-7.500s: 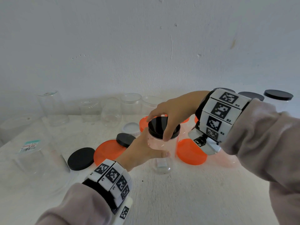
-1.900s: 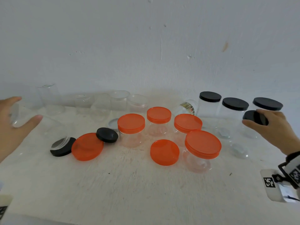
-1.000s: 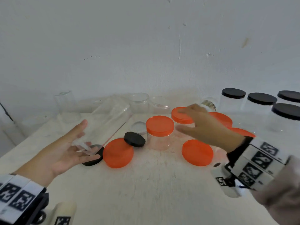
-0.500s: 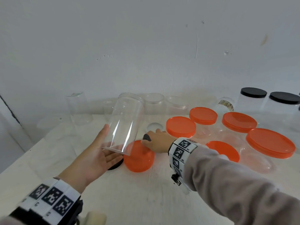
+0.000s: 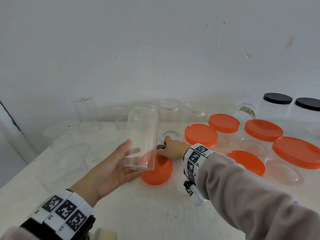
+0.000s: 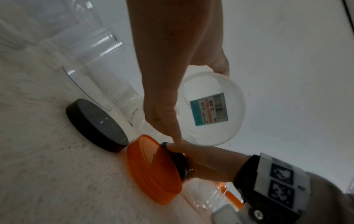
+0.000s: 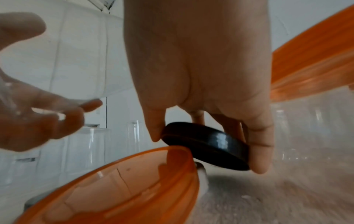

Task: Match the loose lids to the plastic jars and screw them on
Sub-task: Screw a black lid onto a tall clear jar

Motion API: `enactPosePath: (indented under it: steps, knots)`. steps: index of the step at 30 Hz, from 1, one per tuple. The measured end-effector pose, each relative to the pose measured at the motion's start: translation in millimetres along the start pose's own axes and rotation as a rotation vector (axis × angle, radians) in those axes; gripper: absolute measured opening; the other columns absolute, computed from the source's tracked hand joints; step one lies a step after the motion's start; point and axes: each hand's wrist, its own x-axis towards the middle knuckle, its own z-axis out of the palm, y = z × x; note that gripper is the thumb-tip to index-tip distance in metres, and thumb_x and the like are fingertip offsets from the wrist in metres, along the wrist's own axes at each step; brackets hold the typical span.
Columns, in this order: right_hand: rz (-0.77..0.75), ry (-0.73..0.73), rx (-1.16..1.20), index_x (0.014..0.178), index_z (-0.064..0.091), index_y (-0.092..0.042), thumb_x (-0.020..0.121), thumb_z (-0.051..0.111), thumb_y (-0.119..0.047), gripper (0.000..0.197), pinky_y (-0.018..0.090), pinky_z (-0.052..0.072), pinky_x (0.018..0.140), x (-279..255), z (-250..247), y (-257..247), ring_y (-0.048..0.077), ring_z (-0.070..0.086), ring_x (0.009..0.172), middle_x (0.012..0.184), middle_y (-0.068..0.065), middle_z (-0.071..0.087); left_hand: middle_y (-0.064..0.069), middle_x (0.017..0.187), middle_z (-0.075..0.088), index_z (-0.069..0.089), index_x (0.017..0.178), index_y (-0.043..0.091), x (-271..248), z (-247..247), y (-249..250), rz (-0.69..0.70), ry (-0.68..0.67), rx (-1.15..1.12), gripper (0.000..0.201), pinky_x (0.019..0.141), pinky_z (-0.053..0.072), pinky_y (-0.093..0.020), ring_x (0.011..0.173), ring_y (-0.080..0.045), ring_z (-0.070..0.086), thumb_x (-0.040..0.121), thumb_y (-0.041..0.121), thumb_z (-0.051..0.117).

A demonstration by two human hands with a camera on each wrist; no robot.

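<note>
My left hand (image 5: 119,165) holds a tall clear jar (image 5: 142,134) by its open end, tilted up above the table. Through the mouth, the left wrist view shows the jar (image 6: 208,110) with a price sticker on its bottom. Just behind it, my right hand (image 5: 170,149) pinches a small black lid (image 5: 161,146) between thumb and fingers. The right wrist view shows this small black lid (image 7: 205,149) slanting just off the table. A loose orange lid (image 5: 156,170) lies below the jar. A larger black lid (image 6: 95,124) lies beside it, hidden in the head view.
Several orange-lidded jars (image 5: 200,135) stand at the right, with another loose orange lid (image 5: 245,162) in front. Black-lidded jars (image 5: 277,99) stand at the far right. Open clear jars (image 5: 87,115) line the wall, near a clear lid (image 5: 170,135). The table edge (image 5: 26,167) runs along the left.
My left hand has lifted the tall clear jar off the table and turned it more upright. My right hand has crossed from the orange-lidded jars and taken hold of the small black lid.
</note>
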Motion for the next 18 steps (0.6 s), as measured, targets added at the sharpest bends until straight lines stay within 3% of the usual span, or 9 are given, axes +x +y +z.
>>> enactPosePath:
  steps: [2, 4, 6, 7, 9, 13, 18]
  knots:
    - [-0.009, 0.018, 0.040, 0.140, 0.030, -0.013, 0.093, 0.047, -0.055, 0.065, 0.045, 0.042, 0.100, -1, -4, 1, 0.035, 0.050, 0.118, 0.133, 0.017, 0.050, -0.017, 0.106, 0.072, 0.057, 0.119, 0.005, 1, 0, 0, 0.023, -0.032, 0.108, 0.091, 0.081, 0.059, -0.038, 0.098, -0.032, 0.069, 0.048, 0.053, 0.088]
    - [-0.037, 0.040, 0.181, 0.141, 0.030, -0.013, 0.093, 0.048, -0.055, 0.067, 0.036, 0.046, 0.091, -5, -11, 2, 0.026, 0.054, 0.107, 0.128, 0.013, 0.051, -0.020, 0.116, 0.067, 0.056, 0.119, 0.009, 0, -1, -3, 0.035, -0.068, 0.227, 0.100, 0.094, 0.053, -0.044, 0.109, -0.037, 0.064, 0.037, 0.054, 0.092]
    - [-0.050, 0.073, 0.383, 0.135, 0.036, -0.012, 0.095, 0.044, -0.053, 0.058, 0.027, 0.044, 0.068, -12, -20, 3, 0.016, 0.051, 0.076, 0.095, 0.005, 0.054, -0.015, 0.116, 0.068, 0.052, 0.123, 0.017, 0, -2, -5, 0.037, -0.086, 0.301, 0.108, 0.087, 0.054, -0.039, 0.109, -0.033, 0.065, 0.029, 0.052, 0.094]
    - [-0.042, 0.096, 0.481, 0.132, 0.039, -0.011, 0.098, 0.042, -0.049, 0.051, 0.028, 0.043, 0.065, -16, -24, 4, 0.016, 0.047, 0.068, 0.085, 0.004, 0.049, -0.009, 0.113, 0.069, 0.051, 0.125, 0.022, 0, -1, -7, 0.039, -0.105, 0.340, 0.111, 0.080, 0.055, -0.033, 0.106, -0.028, 0.067, 0.028, 0.051, 0.095]
    - [-0.023, 0.119, 0.682, 0.126, 0.044, -0.009, 0.101, 0.038, -0.038, 0.039, 0.035, 0.045, 0.070, -24, -30, 7, 0.020, 0.046, 0.073, 0.087, 0.007, 0.047, -0.003, 0.106, 0.071, 0.050, 0.127, 0.026, 0, 3, -9, 0.031, -0.174, 0.410, 0.108, 0.081, 0.052, -0.025, 0.105, -0.020, 0.067, 0.032, 0.044, 0.096]
    - [0.002, 0.081, 1.037, 0.097, 0.052, -0.012, 0.099, 0.044, -0.036, 0.025, 0.034, 0.041, 0.068, -43, -41, 17, 0.021, 0.045, 0.070, 0.082, 0.007, 0.049, 0.008, 0.116, 0.068, 0.051, 0.127, 0.034, 2, 16, -13, 0.017, -0.262, 0.561, 0.088, 0.101, 0.045, -0.033, 0.113, -0.010, 0.062, 0.049, 0.035, 0.090]
    - [-0.035, 0.079, 1.270, 0.104, 0.053, -0.013, 0.095, 0.046, -0.035, 0.025, 0.037, 0.042, 0.073, -57, -61, 39, 0.025, 0.050, 0.080, 0.094, 0.011, 0.056, 0.005, 0.127, 0.059, 0.046, 0.129, 0.039, 8, 39, -18, 0.010, -0.320, 0.658, 0.093, 0.100, 0.047, -0.032, 0.116, -0.012, 0.059, 0.048, 0.032, 0.090]
